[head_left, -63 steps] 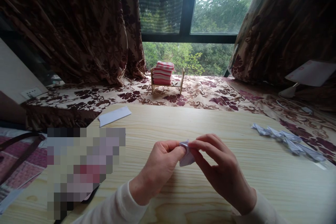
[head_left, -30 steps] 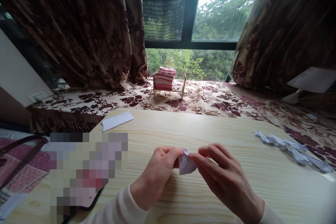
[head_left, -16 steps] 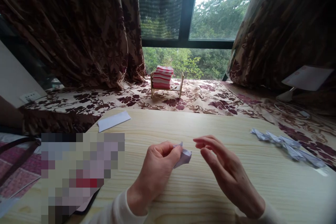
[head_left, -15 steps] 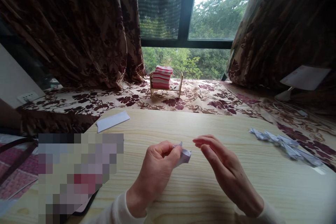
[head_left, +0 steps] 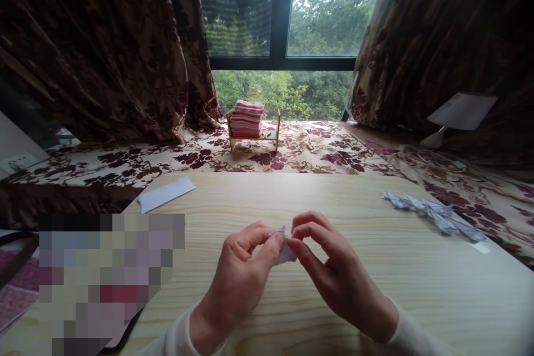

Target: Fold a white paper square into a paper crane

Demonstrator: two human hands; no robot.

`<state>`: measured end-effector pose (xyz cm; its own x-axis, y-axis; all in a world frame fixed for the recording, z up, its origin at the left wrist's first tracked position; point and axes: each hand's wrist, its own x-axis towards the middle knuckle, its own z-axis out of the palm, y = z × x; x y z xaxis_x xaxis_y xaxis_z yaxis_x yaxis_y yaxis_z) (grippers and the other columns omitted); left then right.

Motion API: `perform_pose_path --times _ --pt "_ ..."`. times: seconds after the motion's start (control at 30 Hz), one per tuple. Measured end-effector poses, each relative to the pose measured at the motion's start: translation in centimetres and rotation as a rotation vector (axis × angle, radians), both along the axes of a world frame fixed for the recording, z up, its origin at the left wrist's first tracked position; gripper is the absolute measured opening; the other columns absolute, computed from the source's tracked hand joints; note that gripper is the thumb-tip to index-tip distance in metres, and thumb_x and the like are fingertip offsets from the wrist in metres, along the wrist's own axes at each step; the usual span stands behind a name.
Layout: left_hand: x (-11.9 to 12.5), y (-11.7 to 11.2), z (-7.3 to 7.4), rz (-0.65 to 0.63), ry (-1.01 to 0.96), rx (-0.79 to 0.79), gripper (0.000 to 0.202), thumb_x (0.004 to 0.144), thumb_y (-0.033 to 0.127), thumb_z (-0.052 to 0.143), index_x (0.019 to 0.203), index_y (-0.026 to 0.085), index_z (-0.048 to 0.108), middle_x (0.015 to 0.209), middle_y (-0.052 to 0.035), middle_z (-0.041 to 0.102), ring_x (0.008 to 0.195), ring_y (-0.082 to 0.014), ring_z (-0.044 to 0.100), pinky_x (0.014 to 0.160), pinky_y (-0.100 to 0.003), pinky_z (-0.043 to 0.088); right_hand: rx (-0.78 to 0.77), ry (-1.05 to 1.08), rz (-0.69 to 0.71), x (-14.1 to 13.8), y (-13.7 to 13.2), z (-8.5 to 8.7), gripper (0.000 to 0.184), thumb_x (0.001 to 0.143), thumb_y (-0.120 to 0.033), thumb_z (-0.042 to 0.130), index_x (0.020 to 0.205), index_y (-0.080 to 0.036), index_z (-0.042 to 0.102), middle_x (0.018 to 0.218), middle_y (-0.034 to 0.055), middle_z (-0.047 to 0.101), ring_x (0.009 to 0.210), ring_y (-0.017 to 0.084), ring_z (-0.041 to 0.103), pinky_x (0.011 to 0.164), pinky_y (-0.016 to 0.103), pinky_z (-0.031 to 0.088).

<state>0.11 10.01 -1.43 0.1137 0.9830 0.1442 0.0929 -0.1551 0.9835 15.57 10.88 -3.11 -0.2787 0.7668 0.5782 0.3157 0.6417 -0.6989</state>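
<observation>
A small piece of folded white paper [head_left: 287,254] is pinched between the thumb and fingers of my left hand [head_left: 240,275], just above the table. My right hand [head_left: 340,275] meets it from the other side, with curled thumb and index fingertip closed at its upper right edge. The fingers cover much of the paper, so its full shape is hidden. A row of folded white paper pieces [head_left: 438,214] lies at the table's right side. Toward the back left rests a flat stack of white paper strips [head_left: 167,193].
The pale wooden table [head_left: 258,194] has a blurred-out object [head_left: 112,283] at its left. Behind it, a small wooden rack [head_left: 250,138] holds folded pink-and-white cloths [head_left: 247,118] on the flowered ledge. A white lamp [head_left: 463,111] stands at the right.
My right hand has moved left to the folded paper, and its straight fingers have curled into a pinch at the edge. My left hand keeps its hold. The whole view has shifted slightly.
</observation>
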Motion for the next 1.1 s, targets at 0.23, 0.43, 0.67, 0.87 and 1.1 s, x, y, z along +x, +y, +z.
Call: perform_pose_path --times 0.23,0.43,0.67,0.87,1.1 --pt "-0.1 0.6 -0.5 -0.014 -0.122 -0.193 0.017 0.077 0.028 0.064 0.072 0.013 0.070 0.073 -0.0021 0.061 0.069 -0.0136 0.054 0.063 -0.023 0.042 -0.071 -0.030 0.009 0.5 0.3 -0.1 0.013 0.090 -0.015 0.053 0.077 -0.018 0.054 0.086 0.0035 0.056 0.082 0.016 0.054 0.073 0.029 0.044" --pt "-0.9 1.2 0.2 -0.076 -0.032 -0.213 0.020 0.071 0.029 0.067 0.060 0.013 0.067 0.066 -0.0016 0.058 0.065 -0.0129 0.051 0.058 -0.023 0.038 -0.019 -0.053 -0.015 1.0 0.8 -0.1 0.013 0.091 -0.017 0.053 0.078 -0.019 0.056 0.085 0.0040 0.057 0.082 0.017 0.053 0.073 0.031 0.043" --pt "-1.0 1.2 0.3 -0.110 -0.098 -0.325 0.015 0.068 0.023 0.070 0.058 0.012 0.070 0.058 -0.0004 0.060 0.060 -0.0108 0.047 0.059 -0.023 0.035 0.004 -0.037 -0.065 1.5 1.1 -0.1 0.013 0.093 -0.023 0.051 0.084 -0.019 0.060 0.091 0.0042 0.058 0.086 0.016 0.055 0.075 0.029 0.044" --pt "-0.6 1.2 0.0 -0.073 -0.169 -0.236 0.014 0.072 0.024 0.070 0.065 0.014 0.075 0.062 -0.0016 0.064 0.064 -0.0122 0.050 0.062 -0.022 0.038 -0.378 0.046 -0.121 1.8 1.2 0.8 0.041 0.095 -0.049 0.040 0.079 -0.019 0.062 0.077 0.0021 0.059 0.073 0.016 0.055 0.065 0.027 0.045" --pt "-0.4 0.9 -0.2 -0.075 -0.140 -0.216 0.015 0.074 0.027 0.070 0.077 0.014 0.077 0.073 -0.0044 0.069 0.071 -0.0153 0.054 0.065 -0.024 0.041 -0.393 0.154 -0.032 1.2 0.7 1.1 0.026 0.089 -0.043 0.055 0.081 -0.019 0.063 0.079 0.0001 0.062 0.074 0.013 0.058 0.067 0.022 0.047"
